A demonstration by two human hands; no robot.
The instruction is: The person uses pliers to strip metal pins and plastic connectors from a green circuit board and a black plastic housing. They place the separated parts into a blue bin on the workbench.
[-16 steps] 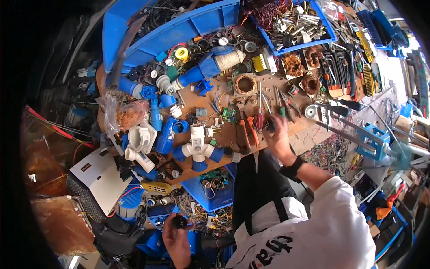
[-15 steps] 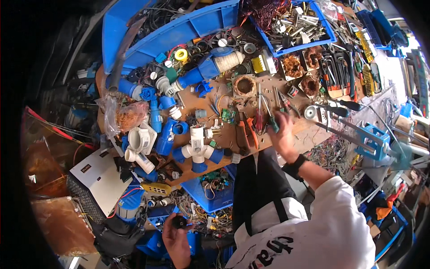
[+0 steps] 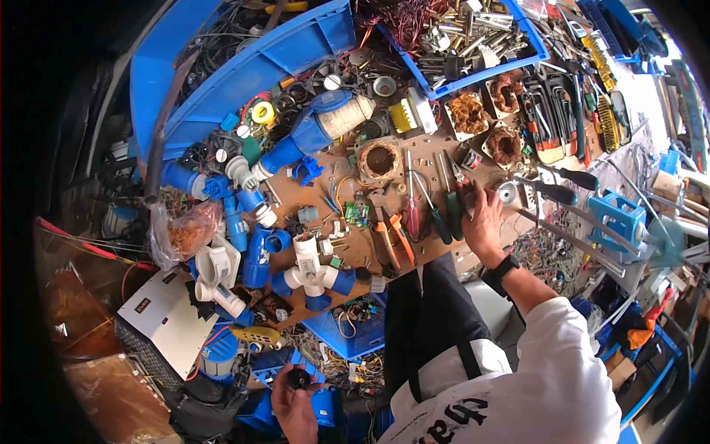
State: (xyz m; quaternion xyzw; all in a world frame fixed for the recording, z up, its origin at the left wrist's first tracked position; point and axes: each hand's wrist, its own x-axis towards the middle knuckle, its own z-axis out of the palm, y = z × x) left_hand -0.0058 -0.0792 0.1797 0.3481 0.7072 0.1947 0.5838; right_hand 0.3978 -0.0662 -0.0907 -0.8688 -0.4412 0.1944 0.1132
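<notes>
Low in the view, my left hand [image 3: 294, 407] is closed around a small black round part [image 3: 298, 379], its fingers wrapped about the sides. My right hand [image 3: 484, 226] is at the bench's front edge, fingers curled over a pair of pliers [image 3: 464, 181] that lies mostly hidden beneath them. Just left of that hand lie two green-handled screwdrivers [image 3: 441, 225] and a red-handled screwdriver [image 3: 413, 211]. Farther left is a pair of orange-handled pliers [image 3: 392, 240]. A round metal cup-like part [image 3: 508, 194] sits right of my right hand.
Blue and white pipe fittings [image 3: 310, 270] crowd the left of the wooden bench [image 3: 347, 285]. Copper-wound motor cores [image 3: 468, 115] stand behind, near a blue crate [image 3: 484, 78] of metal pieces. Long-shafted screwdrivers [image 3: 558, 194] jut out at right. A blue basket [image 3: 347, 337] sits below.
My right hand has moved from the green-handled screwdriver to the pliers on its right. The view has shifted slightly right. My left hand still holds the black part.
</notes>
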